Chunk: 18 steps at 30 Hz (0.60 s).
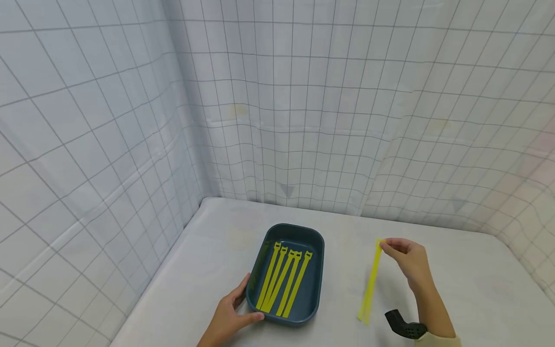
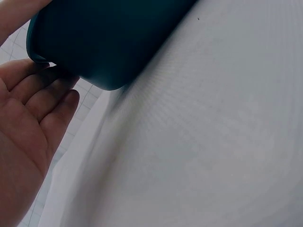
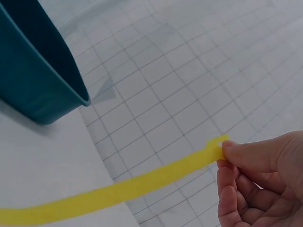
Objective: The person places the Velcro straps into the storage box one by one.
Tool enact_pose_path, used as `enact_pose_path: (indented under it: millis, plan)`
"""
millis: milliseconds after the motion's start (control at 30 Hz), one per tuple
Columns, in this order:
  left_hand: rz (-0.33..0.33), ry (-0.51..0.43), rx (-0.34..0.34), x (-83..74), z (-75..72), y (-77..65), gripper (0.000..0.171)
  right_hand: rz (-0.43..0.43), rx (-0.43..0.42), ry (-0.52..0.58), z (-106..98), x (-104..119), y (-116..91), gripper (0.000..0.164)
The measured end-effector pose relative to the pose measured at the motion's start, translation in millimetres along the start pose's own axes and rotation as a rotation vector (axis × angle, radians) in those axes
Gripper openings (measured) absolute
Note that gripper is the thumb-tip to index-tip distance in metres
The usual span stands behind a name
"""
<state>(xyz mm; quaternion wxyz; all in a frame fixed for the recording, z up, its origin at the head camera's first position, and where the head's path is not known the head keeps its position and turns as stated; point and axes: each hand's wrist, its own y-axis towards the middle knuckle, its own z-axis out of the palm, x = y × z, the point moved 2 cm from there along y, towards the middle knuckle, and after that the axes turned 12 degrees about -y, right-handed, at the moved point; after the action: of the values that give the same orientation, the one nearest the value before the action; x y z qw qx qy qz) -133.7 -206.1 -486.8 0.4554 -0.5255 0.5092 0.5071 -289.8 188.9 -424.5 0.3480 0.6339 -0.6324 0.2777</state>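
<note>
A dark teal plastic tray (image 1: 320, 289) stands on the table, with several yellow cable ties (image 1: 286, 282) lying side by side in it, slotted heads toward the far end. My left hand (image 1: 230, 311) holds the tray's near left corner, fingers along the left side and thumb at the near rim. In the left wrist view, the left fingertips (image 2: 71, 97) touch the tray's wall (image 2: 109, 52). Right of the tray, my right hand (image 1: 409, 260) pinches a yellow cable tie (image 1: 372, 284) by its head between thumb and fingers. It hangs down, and its lower end looks doubled.
A white cloth covers the table (image 1: 468, 284). White sheets with a dark grid (image 1: 303, 106) hang behind it and on both sides. A black band (image 1: 405, 327) sits on the right wrist, above a pale sleeve (image 1: 438, 340).
</note>
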Motion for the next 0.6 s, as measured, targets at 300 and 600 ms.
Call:
enact_pose_path:
  millis: [300,600]
  plan:
    - [0.004,0.014,0.003,0.5,-0.8,0.3,0.09,-0.155,-0.018,0.118,-15,39,-16,0.04]
    - [0.004,0.005,0.007,-0.1,-0.9,-1.1,0.09,-0.156,-0.071,0.098,-18,73,-27,0.035]
